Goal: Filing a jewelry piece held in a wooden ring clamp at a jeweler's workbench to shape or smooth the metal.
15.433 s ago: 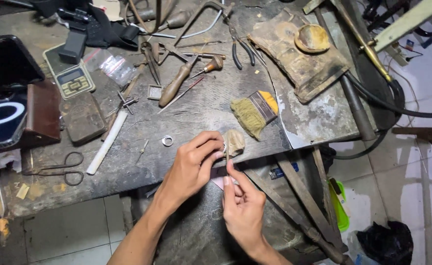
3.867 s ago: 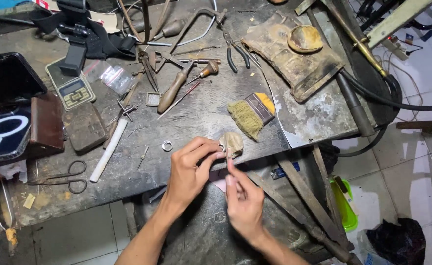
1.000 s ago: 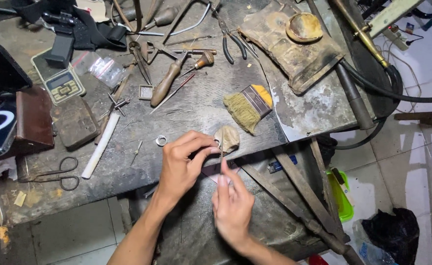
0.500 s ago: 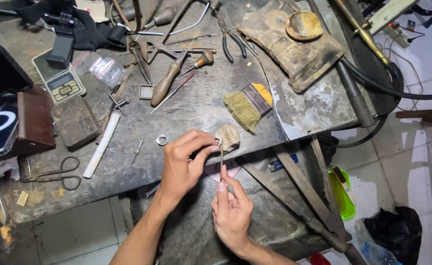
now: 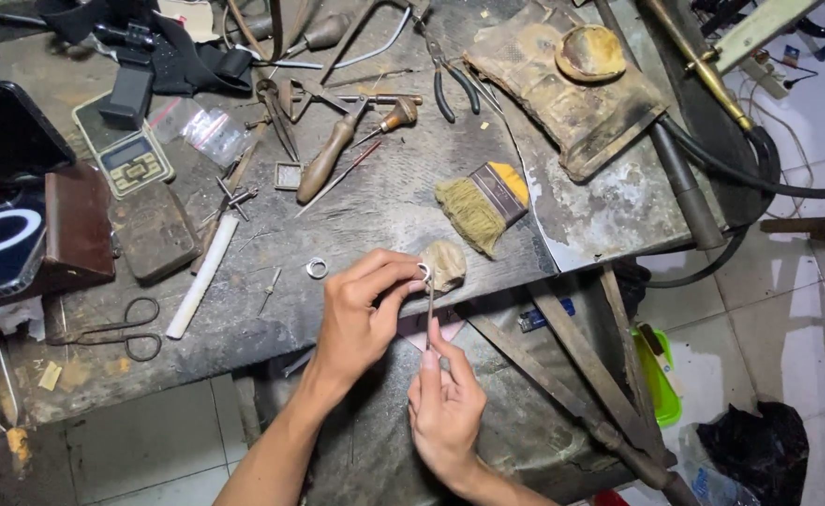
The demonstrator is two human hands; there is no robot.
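My left hand [image 5: 365,314] pinches a small silver ring [image 5: 423,272] between thumb and fingertips, held against a worn wooden bench pin [image 5: 447,264] at the front edge of the workbench [image 5: 272,319]. My right hand [image 5: 445,408] is below it, gripping a thin metal file [image 5: 429,314] that points up at the ring. A second silver ring [image 5: 317,268] lies loose on the bench just left of my left hand.
A yellow-handled brush [image 5: 483,204] lies behind the pin. Scissors [image 5: 117,335], a white stick [image 5: 203,276], a small digital scale [image 5: 122,150], pliers [image 5: 450,75], wooden-handled tools [image 5: 333,155] and a worn leather pad [image 5: 572,84] crowd the bench. A torch and black hose [image 5: 712,103] run along the right.
My right hand has shifted slightly down and right with the file, its tip still at the ring. My left hand stays at the bench pin.
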